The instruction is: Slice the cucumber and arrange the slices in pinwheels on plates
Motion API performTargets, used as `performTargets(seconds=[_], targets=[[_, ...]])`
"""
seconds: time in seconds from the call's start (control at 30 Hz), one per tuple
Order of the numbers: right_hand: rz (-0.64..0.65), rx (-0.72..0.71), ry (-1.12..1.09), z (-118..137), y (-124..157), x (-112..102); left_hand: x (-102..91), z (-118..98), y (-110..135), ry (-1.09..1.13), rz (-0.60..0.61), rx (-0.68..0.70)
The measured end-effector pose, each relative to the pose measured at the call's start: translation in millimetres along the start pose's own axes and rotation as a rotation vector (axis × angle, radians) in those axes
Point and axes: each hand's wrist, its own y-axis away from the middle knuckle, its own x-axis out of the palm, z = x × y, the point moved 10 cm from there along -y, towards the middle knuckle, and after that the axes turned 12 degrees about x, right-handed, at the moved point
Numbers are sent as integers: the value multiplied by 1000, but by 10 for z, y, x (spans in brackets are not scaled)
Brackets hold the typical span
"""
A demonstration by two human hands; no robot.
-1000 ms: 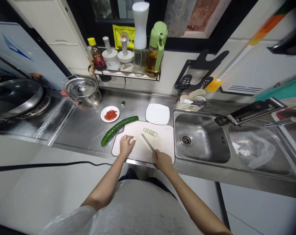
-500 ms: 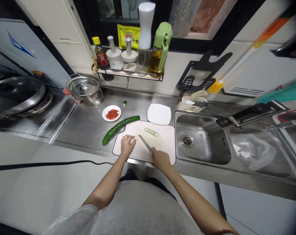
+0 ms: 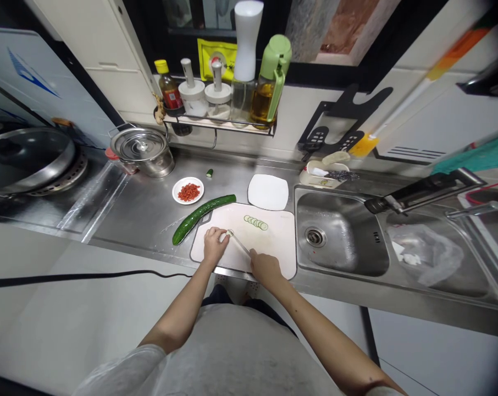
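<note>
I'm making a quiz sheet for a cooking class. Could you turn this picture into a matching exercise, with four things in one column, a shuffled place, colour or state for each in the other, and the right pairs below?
Column one
1. Left hand
2. Right hand
3. Long cucumber
4. Round plate

Column two
A. Bears small red pieces
B. Grips the knife
C. Dark green
D. Steadies a pale cucumber piece

Right pairs: 1-D, 2-B, 3-C, 4-A

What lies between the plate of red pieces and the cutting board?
In the head view, a long green cucumber lies diagonally between the plate and the cutting board.
</note>
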Motion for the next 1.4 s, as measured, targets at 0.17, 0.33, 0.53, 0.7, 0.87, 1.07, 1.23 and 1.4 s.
performTargets(seconds=[0.17,0.33,0.53,0.7,0.87,1.07,1.23,1.4], targets=[[-4,3,-1,7,-5,-8,4,5,-3,4,5,-7],[11,7,4,15,-14,-15,-4,-14,-2,5,-2,16],[23,12,8,22,-10,-24,2,-4,-6,-6,8,-1],[51,12,9,26,-34,12,-3,-11,-8,-6,8,1],[57,12,7,35,-45,17,3,-7,-5,-4,-1,9],[34,9,4,58,-19,-26,11,-3,-7,-7,1,17],[61,17,0,29,12,17,17,3,-7,-2,13,18],[75,24,1,-48,102,71,25,3,-19,-15,51,5]])
